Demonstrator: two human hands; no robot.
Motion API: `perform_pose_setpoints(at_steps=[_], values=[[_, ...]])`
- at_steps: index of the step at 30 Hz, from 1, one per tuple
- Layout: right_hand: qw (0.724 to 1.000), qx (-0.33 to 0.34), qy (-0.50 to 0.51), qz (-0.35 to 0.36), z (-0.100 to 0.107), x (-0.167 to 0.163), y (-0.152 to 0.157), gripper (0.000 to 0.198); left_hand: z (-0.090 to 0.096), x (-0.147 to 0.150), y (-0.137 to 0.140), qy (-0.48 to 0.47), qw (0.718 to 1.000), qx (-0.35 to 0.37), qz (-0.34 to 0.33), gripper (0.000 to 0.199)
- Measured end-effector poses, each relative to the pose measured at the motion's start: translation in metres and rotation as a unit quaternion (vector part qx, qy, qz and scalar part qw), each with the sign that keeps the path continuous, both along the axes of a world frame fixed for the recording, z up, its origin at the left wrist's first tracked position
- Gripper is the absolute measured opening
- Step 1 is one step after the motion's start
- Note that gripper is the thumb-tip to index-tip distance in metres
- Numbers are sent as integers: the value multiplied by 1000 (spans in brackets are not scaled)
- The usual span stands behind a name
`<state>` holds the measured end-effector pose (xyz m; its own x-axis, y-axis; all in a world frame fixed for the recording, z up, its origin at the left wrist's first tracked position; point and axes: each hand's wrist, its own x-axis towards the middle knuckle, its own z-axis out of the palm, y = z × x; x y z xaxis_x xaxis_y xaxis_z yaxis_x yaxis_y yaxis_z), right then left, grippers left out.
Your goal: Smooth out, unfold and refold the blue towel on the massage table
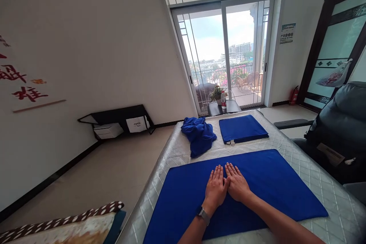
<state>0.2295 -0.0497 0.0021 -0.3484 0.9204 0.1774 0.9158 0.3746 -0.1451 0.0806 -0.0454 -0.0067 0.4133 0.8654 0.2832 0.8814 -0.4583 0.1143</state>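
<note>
A blue cloth (pixel 265 183) is spread flat across the near part of the quilted mattress (pixel 320 183). Palm down near the middle of this cloth lies my left hand (pixel 216 188), its fingers stretched out. Right beside it, my right hand (pixel 238 183) also rests flat, and the thumbs meet or nearly meet. Neither hand grips anything. Beyond them, a crumpled blue cloth (pixel 198 134) sits at the far left of the mattress. To its right is a neatly folded blue cloth (pixel 243 127) with a small white tag at its near corner.
A chair (pixel 224 107) past the mattress's far end bears a water bottle (pixel 223 101) and a potted plant (pixel 216 93). On the right stands a dark armchair (pixel 340 122). A low black shelf (pixel 120 118) with white boxes is along the left wall.
</note>
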Motion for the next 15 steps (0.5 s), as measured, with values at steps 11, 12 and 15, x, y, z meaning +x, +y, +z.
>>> perform_pose_setpoints(at_steps=[11,12,15], values=[[993,-33,36,-108,-5,92,-5,73,1,-80,-6,34,998,-23,54,65],[990,-28,32,-132,-9,118,-6,73,-1,-103,-7,39,996,-23,75,65],[982,-9,14,-190,-24,198,-9,76,-9,-175,-13,48,990,-23,133,64]])
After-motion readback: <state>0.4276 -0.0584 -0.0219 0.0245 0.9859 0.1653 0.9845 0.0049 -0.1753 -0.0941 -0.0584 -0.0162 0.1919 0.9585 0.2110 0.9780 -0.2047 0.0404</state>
